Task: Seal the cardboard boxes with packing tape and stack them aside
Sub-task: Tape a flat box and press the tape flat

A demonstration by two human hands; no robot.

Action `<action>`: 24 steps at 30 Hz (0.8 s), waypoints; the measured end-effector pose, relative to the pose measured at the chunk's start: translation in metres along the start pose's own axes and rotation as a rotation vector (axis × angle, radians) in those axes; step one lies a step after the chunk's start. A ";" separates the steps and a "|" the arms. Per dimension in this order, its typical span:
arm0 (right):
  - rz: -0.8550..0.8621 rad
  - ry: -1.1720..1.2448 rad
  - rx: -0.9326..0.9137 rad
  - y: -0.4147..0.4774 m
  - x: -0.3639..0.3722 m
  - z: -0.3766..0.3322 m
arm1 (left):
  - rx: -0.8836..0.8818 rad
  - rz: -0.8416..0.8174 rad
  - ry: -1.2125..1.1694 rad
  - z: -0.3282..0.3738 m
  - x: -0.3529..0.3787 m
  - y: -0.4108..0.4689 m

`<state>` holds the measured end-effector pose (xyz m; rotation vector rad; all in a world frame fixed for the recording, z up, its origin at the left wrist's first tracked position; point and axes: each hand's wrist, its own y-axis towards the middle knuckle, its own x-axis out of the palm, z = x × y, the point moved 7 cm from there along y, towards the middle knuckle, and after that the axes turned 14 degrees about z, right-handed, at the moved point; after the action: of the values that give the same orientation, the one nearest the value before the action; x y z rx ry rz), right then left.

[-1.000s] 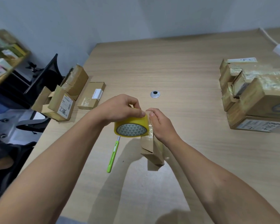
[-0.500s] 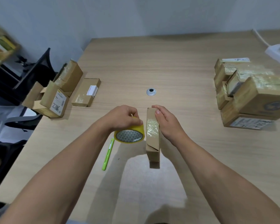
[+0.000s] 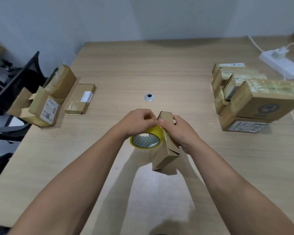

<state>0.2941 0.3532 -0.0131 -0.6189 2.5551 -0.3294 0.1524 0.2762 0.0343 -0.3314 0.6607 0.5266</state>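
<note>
A small cardboard box (image 3: 165, 154) is held tilted above the wooden table (image 3: 159, 72), gripped by my right hand (image 3: 178, 131) around its upper part. My left hand (image 3: 137, 122) grips a roll of yellow packing tape (image 3: 147, 139) pressed against the box's left face, where a shiny strip of tape shows. The fingertips of both hands meet at the top of the roll. The green cutter seen before is hidden behind my left arm.
A stack of taped boxes (image 3: 255, 100) stands at the right. Several other boxes (image 3: 46, 102) and a flat box (image 3: 81, 99) sit at the left edge. A cable grommet (image 3: 149, 97) lies mid-table, a white power strip (image 3: 281, 64) far right, a dark chair (image 3: 12, 82) left.
The box has turned from upright to tilted, its lower end swinging toward me. My left hand brought the tape roll back against the box, and the fingertips of both hands now meet.
</note>
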 end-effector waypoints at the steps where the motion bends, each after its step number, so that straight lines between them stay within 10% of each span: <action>1: 0.012 0.022 0.006 0.001 -0.002 0.002 | -0.032 0.010 -0.084 -0.003 -0.001 -0.002; 24: 0.083 -0.062 -0.045 0.021 -0.015 0.032 | -0.147 -0.171 -0.436 -0.028 0.033 -0.005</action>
<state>0.3141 0.3753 -0.0417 -0.5292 2.5259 -0.2215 0.1633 0.2712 -0.0073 -0.3920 0.1699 0.4650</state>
